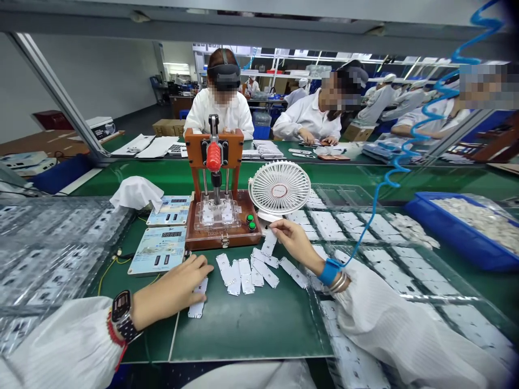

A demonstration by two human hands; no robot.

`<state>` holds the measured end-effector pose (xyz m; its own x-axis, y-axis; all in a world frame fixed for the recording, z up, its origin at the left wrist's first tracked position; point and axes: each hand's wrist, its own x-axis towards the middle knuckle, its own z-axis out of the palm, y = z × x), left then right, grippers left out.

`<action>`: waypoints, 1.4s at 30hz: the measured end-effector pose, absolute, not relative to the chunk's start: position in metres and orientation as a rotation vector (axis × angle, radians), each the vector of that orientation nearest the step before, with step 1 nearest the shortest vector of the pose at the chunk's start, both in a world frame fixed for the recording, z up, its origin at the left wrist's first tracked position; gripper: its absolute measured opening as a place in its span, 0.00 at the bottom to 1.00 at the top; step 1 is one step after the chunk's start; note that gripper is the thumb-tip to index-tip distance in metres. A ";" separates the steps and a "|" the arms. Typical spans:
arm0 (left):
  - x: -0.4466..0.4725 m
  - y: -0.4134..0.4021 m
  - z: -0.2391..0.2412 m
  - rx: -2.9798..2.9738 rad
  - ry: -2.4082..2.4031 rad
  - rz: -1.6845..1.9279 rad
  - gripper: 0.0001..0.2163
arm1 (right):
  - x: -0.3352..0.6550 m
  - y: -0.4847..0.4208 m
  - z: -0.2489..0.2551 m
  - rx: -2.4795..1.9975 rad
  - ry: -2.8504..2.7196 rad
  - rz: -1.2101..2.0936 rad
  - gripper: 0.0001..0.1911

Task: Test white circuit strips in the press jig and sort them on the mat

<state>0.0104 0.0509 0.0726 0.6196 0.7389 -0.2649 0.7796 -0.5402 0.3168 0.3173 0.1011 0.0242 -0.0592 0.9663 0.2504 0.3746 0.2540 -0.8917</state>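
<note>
My left hand (pixel 178 286) lies on the green mat (pixel 251 324), fingers curled over a small white rectangular part (pixel 197 302). My right hand (pixel 294 240) pinches another white part (pixel 268 243) just in front of the wooden press. Several more white parts (pixel 251 270) lie loose on the mat between the hands. The press fixture (pixel 219 216) with a red handle (pixel 213 156) and clear nest stands behind them. A blue wrist strap (pixel 329 270) with a coiled blue cord is on my right wrist; a watch (pixel 121 313) is on my left.
A small white fan (pixel 279 187) stands right of the press. Two meter boxes (pixel 162 243) and a white cloth (pixel 135 192) sit at left. Clear trays of parts (pixel 365 227) spread right; a blue bin (pixel 466 227) lies beyond. Other workers in white coats sit across the bench.
</note>
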 end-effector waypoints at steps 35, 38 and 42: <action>0.029 0.060 0.055 3.050 1.055 -0.216 0.29 | 0.330 0.100 0.053 -1.369 -1.750 1.052 0.14; 0.028 0.068 0.051 3.080 0.761 -0.054 0.28 | 0.335 0.103 0.053 -1.359 -1.773 1.020 0.14; 0.030 0.076 0.049 3.097 0.798 -0.039 0.17 | 0.337 0.105 0.050 -1.342 -1.781 0.991 0.15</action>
<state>0.0304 0.0763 0.0493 0.8752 0.4837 -0.0091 0.4823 -0.8738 -0.0616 0.3369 0.1050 0.0496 -0.2301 0.9701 0.0770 0.4458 0.1754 -0.8777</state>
